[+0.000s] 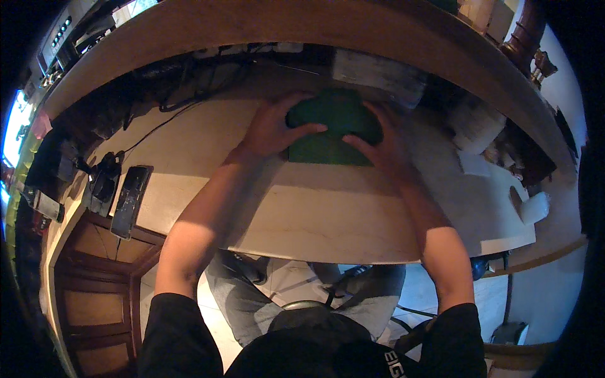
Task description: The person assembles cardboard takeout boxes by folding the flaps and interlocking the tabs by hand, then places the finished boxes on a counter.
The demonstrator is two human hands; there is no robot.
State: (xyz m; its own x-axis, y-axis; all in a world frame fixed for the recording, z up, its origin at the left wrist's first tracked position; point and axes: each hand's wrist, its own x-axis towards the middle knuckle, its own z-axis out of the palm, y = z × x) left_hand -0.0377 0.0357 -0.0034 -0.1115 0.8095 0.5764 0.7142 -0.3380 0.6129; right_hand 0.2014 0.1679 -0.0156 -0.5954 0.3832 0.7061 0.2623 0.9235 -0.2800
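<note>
At the back middle of the pale desktop [321,214] lies a green, soft-looking item [328,107], perhaps folded cloth, with a flatter green part toward me. My left hand [277,126] grips its left side, thumb over the top and the other fingers mostly hidden at the far edge. My right hand [378,138] grips its right side the same way, thumb on top, fingers partly in shadow behind it. The two thumbs point toward each other with a small gap between them.
A dark phone [130,201], a black device [104,179] with a cord and a small bottle [45,203] sit at the left. A wooden shelf [283,25] arches over the back, cluttered underneath. White objects [479,129] and a white piece [532,208] are at the right.
</note>
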